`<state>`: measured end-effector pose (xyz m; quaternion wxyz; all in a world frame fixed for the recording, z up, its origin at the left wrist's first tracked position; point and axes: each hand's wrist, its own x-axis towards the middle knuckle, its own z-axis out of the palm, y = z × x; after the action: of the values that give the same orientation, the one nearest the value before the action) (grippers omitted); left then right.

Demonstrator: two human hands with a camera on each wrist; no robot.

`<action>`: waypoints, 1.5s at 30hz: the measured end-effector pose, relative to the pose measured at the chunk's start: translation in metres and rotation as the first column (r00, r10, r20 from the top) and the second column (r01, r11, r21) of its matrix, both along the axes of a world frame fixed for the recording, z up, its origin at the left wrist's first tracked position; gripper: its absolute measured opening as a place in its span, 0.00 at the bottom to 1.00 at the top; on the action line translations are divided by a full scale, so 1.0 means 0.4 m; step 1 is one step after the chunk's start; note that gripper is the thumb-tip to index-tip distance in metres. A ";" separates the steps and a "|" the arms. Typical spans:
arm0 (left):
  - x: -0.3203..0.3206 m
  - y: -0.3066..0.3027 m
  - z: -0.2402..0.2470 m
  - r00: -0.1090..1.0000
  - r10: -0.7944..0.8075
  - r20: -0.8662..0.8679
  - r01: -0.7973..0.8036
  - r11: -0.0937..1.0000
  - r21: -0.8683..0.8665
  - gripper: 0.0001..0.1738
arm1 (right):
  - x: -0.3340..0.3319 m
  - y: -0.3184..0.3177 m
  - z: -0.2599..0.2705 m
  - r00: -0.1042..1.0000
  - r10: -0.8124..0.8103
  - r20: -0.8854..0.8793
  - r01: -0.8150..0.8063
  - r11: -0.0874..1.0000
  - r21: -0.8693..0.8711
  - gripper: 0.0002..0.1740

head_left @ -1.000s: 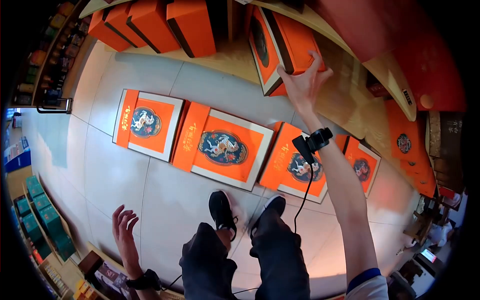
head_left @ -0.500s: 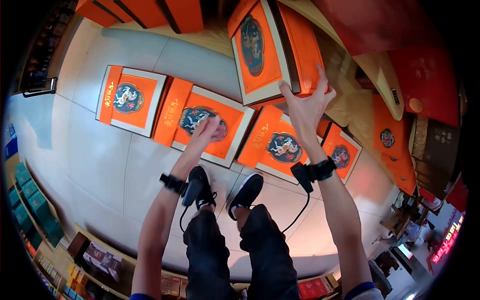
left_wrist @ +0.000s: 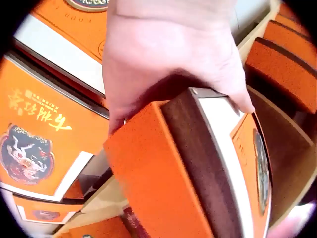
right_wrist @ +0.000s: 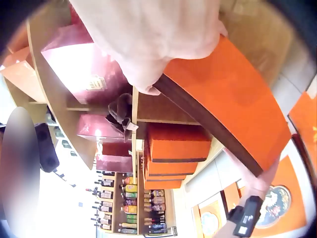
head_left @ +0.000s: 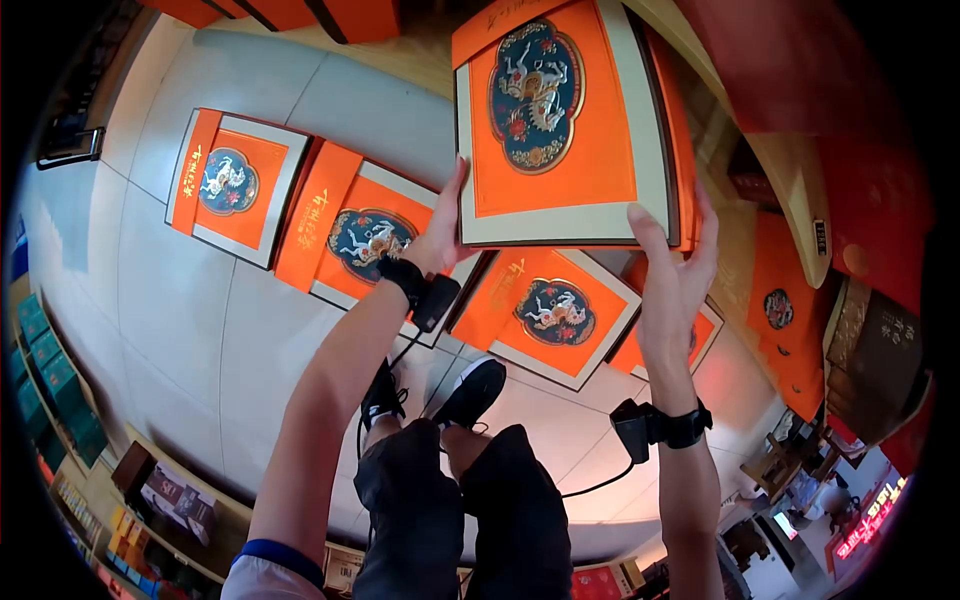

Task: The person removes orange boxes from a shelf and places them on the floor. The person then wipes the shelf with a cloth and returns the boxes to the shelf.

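Observation:
An orange gift box [head_left: 545, 110] with a pale border and a dark horse medallion is held between both hands above the floor. My left hand [head_left: 440, 232] grips its near left corner, the thumb side along the left edge. At its near right corner my right hand [head_left: 672, 270] has the thumb on the front face and fingers round the side. The left wrist view shows the left hand [left_wrist: 173, 54] over the box's orange side [left_wrist: 153, 173]. In the right wrist view the right hand [right_wrist: 153, 39] clasps one end of the box [right_wrist: 228, 94].
Several similar boxes [head_left: 230, 185] lie in a row on the tiled floor [head_left: 165, 310]. More orange boxes stand on the wooden shelf [head_left: 420, 60] at the top. Green boxes [head_left: 45, 350] line a left shelf; red bags [right_wrist: 79, 64] sit on shelving in the right wrist view.
The box has come off the shelf toward the body, its medallion face turned more to view. My left hand has moved up from the lower left and taken hold of it; the right hand kept its grip.

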<state>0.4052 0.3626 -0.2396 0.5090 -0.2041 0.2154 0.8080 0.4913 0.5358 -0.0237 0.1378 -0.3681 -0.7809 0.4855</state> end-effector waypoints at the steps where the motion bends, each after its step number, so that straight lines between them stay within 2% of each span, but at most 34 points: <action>1: -0.010 0.010 -0.011 1.000 0.028 -0.015 -0.028 0.999 -0.031 0.46 | 0.008 0.007 0.003 0.999 0.015 -0.028 -0.016 0.999 -0.052 0.53; 3: -0.033 0.019 -0.032 0.998 0.055 -0.032 -0.057 0.996 -0.066 0.45 | 0.022 0.015 0.002 0.998 0.028 -0.058 -0.034 0.994 -0.108 0.52; 5: -0.057 0.025 -0.047 0.993 0.102 -0.057 -0.102 0.995 -0.002 0.38 | 0.033 0.029 0.003 0.999 0.043 0.026 -0.042 0.999 -0.030 0.50; 7: -0.045 0.015 -0.045 0.991 0.120 -0.056 -0.118 0.993 0.026 0.35 | 0.044 0.046 -0.003 0.999 0.049 0.000 -0.049 0.999 -0.014 0.48; 9: -0.029 -0.012 -0.024 1.000 -0.017 0.010 0.018 0.991 -0.136 0.31 | 0.047 0.065 0.012 0.997 0.061 -0.035 -0.061 0.998 0.002 0.46; 11: 0.014 -0.030 0.037 0.999 -0.034 -0.002 0.033 0.976 -0.214 0.30 | 0.058 0.082 0.050 1.000 0.002 -0.004 -0.003 0.986 -0.169 0.43; 12: 0.030 -0.040 0.059 0.999 -0.048 -0.026 0.039 0.958 -0.284 0.30 | 0.071 0.088 0.049 1.000 0.001 -0.001 -0.001 0.985 -0.174 0.43; 16: 0.095 -0.105 0.097 0.997 -0.047 0.064 0.063 0.960 -0.271 0.30 | 0.125 0.056 0.085 1.000 0.001 0.018 0.002 0.979 -0.203 0.40; 20: 0.155 -0.185 0.149 0.997 -0.039 0.071 0.058 0.955 -0.292 0.29 | 0.184 0.037 0.115 0.991 0.015 0.132 0.017 0.972 -0.236 0.40; 22: 0.174 -0.231 0.211 0.994 -0.032 0.105 0.063 0.953 -0.297 0.30 | 0.218 0.021 0.134 0.998 0.061 0.029 -0.047 0.943 -0.330 0.39; 26: 0.236 -0.343 0.328 0.990 -0.134 0.040 0.140 0.943 -0.303 0.34 | 0.277 -0.022 0.216 0.997 0.047 0.061 -0.020 0.921 -0.390 0.38; 28: 0.252 -0.406 0.408 0.981 -0.170 0.090 0.186 0.957 -0.223 0.33 | 0.298 -0.047 0.262 0.998 0.022 0.051 0.006 0.869 -0.494 0.38; 29: 0.269 -0.435 0.450 0.979 -0.167 0.117 0.189 0.956 -0.223 0.37 | 0.313 -0.059 0.282 0.999 0.013 0.042 0.011 0.850 -0.527 0.38; 30: 0.286 -0.460 0.489 0.981 -0.161 0.112 0.184 0.950 -0.252 0.40 | 0.314 -0.067 0.310 0.995 0.075 0.071 -0.028 0.859 -0.511 0.38; 32: 0.324 -0.518 0.582 0.985 -0.167 0.053 0.175 0.953 -0.246 0.41 | 0.320 -0.107 0.383 0.988 0.126 0.091 -0.061 0.853 -0.519 0.38; 36: 0.435 -0.627 0.735 0.996 -0.051 -0.067 0.024 0.931 -0.364 0.40 | 0.354 -0.178 0.469 0.977 0.189 0.096 -0.095 0.796 -0.598 0.39; 40: 0.503 -0.728 0.871 0.999 0.043 0.008 -0.036 0.916 -0.398 0.43 | 0.342 -0.270 0.539 0.960 0.278 0.039 -0.175 0.702 -0.690 0.39; 41: 0.522 -0.753 0.909 0.993 0.121 0.009 -0.107 0.905 -0.412 0.37 | 0.345 -0.298 0.550 0.952 0.299 0.064 -0.162 0.671 -0.723 0.39; 42: 0.541 -0.787 0.934 0.991 0.131 -0.004 -0.121 0.901 -0.416 0.37 | 0.347 -0.326 0.557 0.943 0.321 0.090 -0.146 0.640 -0.755 0.39; 45: 0.606 -0.886 0.946 0.984 0.174 0.030 -0.143 0.887 -0.440 0.38 | 0.347 -0.402 0.569 0.915 0.391 0.098 -0.169 0.593 -0.788 0.39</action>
<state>0.6475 0.0082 0.1387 0.3898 -0.3572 0.3556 0.7707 0.6300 0.3751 0.2038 -0.2136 -0.3232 -0.5605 0.7319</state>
